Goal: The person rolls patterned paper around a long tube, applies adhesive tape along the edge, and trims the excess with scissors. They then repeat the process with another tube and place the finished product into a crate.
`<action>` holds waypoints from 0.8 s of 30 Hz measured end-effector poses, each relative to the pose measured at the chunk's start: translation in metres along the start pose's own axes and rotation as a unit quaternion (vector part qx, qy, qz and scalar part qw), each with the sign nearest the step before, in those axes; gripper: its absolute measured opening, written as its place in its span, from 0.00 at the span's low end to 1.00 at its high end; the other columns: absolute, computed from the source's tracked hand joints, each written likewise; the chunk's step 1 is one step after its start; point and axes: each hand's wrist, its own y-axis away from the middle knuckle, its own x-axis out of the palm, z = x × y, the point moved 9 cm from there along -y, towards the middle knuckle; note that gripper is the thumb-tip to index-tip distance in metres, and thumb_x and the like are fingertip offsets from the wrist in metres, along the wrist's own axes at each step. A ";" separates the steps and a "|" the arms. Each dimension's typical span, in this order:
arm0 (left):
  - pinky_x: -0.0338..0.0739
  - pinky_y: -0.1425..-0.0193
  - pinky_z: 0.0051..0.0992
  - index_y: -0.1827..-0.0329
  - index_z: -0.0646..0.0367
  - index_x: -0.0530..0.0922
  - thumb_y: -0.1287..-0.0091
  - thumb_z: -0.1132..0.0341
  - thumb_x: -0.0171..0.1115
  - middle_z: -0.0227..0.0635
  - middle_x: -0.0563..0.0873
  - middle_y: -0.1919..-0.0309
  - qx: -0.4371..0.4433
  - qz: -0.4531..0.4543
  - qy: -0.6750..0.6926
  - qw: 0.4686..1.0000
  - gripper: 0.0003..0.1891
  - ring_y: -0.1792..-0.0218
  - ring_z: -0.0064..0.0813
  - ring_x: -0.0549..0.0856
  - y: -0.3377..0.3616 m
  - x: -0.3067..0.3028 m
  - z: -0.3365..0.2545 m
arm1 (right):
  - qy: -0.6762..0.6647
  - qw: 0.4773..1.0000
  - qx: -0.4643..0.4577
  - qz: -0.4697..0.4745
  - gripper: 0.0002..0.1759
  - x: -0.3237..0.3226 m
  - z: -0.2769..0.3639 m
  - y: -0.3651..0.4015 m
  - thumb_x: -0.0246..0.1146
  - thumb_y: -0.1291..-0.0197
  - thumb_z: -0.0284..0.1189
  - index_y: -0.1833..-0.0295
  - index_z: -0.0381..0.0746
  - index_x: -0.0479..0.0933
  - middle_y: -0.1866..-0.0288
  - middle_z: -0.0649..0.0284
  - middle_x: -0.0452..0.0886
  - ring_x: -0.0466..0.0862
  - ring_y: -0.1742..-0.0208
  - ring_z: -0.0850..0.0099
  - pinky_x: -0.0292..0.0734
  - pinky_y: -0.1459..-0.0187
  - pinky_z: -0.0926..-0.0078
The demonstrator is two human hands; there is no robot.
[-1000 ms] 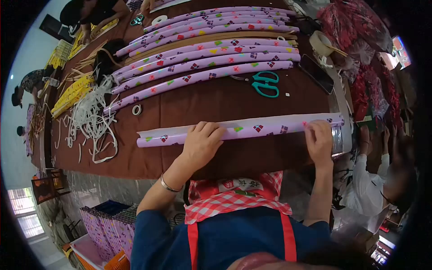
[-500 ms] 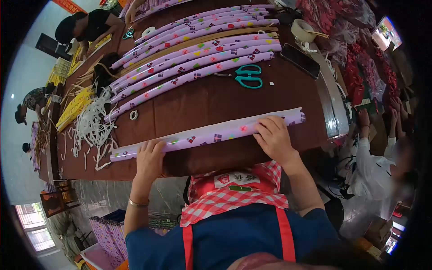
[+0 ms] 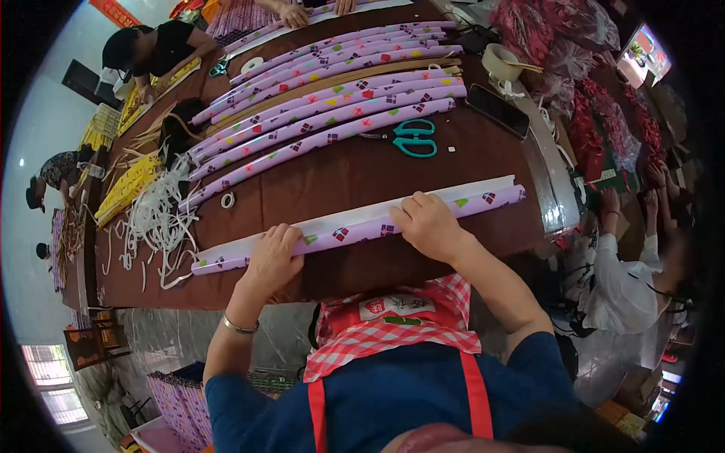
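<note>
A lilac gift-patterned roll of wrapping paper [image 3: 343, 235] lies along the near side of the brown-covered table [image 3: 317, 177], with a white strip of the paper's underside showing along its far edge. My left hand [image 3: 274, 255] curls over the roll left of its middle, a silver bangle on the wrist. Right of the middle, my right hand [image 3: 427, 223] bends its fingers over the same roll, with the fingertips at the white strip. Beyond it lie teal-handled scissors [image 3: 415, 139] and a small white tape roll [image 3: 227, 200].
Several finished lilac rolls [image 3: 317, 121] lie side by side farther back. A phone [image 3: 498, 111] and a large tape roll [image 3: 501, 62] are at the right. Tangled white strips [image 3: 155, 208] and yellow paper [image 3: 128, 185] cover the left side. Other people work around the table.
The roll has turned and a wider white strip now shows along its far edge. My hands have come closer together, the left moving right and the right moving left.
</note>
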 end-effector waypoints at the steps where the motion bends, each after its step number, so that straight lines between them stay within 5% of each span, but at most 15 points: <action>1: 0.75 0.50 0.41 0.54 0.56 0.75 0.47 0.69 0.66 0.38 0.79 0.58 -0.009 -0.002 0.000 1.000 0.17 0.52 0.42 0.80 -0.005 0.000 -0.001 | 0.025 1.000 0.005 0.017 0.17 0.004 -0.004 -0.004 0.70 0.58 0.27 0.59 0.41 0.77 0.65 0.63 0.76 0.77 0.61 0.63 0.75 0.59 0.64; 6: 0.76 0.52 0.40 0.56 0.56 0.74 0.49 0.66 0.71 0.38 0.80 0.59 -0.038 -0.029 -0.076 0.996 0.19 0.54 0.43 0.81 -0.023 -0.001 -0.002 | 0.052 0.998 0.010 0.022 0.12 0.005 -0.017 -0.019 0.66 0.55 0.28 0.63 0.41 0.76 0.68 0.63 0.75 0.77 0.63 0.64 0.74 0.63 0.65; 11: 0.77 0.55 0.43 0.59 0.56 0.75 0.51 0.67 0.73 0.37 0.80 0.62 -0.057 0.019 0.022 0.998 0.18 0.57 0.44 0.82 -0.033 0.007 0.004 | 0.094 0.996 0.001 0.008 0.04 -0.002 -0.024 -0.032 0.62 0.49 0.29 0.66 0.44 0.74 0.71 0.65 0.76 0.78 0.66 0.66 0.73 0.67 0.68; 15: 0.76 0.59 0.43 0.61 0.55 0.76 0.51 0.70 0.70 0.37 0.79 0.66 -0.048 -0.133 -0.111 0.984 0.15 0.61 0.43 0.82 -0.039 -0.017 0.002 | 0.094 0.995 0.019 0.006 0.04 0.002 -0.026 -0.033 0.62 0.48 0.29 0.67 0.44 0.74 0.72 0.65 0.75 0.78 0.67 0.67 0.72 0.69 0.68; 20: 0.75 0.60 0.43 0.63 0.54 0.75 0.54 0.71 0.71 0.35 0.79 0.67 -0.041 -0.067 -0.058 0.995 0.16 0.62 0.42 0.82 -0.034 -0.005 0.005 | 0.048 0.999 0.021 0.007 0.10 0.001 -0.016 -0.023 0.67 0.52 0.32 0.65 0.43 0.74 0.70 0.65 0.76 0.79 0.66 0.66 0.72 0.68 0.68; 21: 0.75 0.60 0.43 0.63 0.54 0.75 0.54 0.71 0.71 0.35 0.79 0.67 -0.042 -0.066 -0.058 0.995 0.16 0.62 0.42 0.82 -0.033 -0.004 0.004 | 0.017 0.999 0.030 0.015 0.23 0.001 -0.015 -0.019 0.77 0.61 0.38 0.60 0.43 0.77 0.67 0.65 0.76 0.77 0.64 0.66 0.71 0.65 0.66; 24: 0.75 0.59 0.42 0.63 0.55 0.76 0.51 0.66 0.74 0.35 0.80 0.67 -0.039 -0.040 -0.068 0.996 0.16 0.62 0.42 0.82 -0.028 0.002 0.004 | -0.039 0.999 0.009 -0.015 0.24 -0.006 -0.007 -0.015 0.76 0.59 0.40 0.58 0.43 0.78 0.66 0.65 0.77 0.77 0.64 0.66 0.71 0.64 0.67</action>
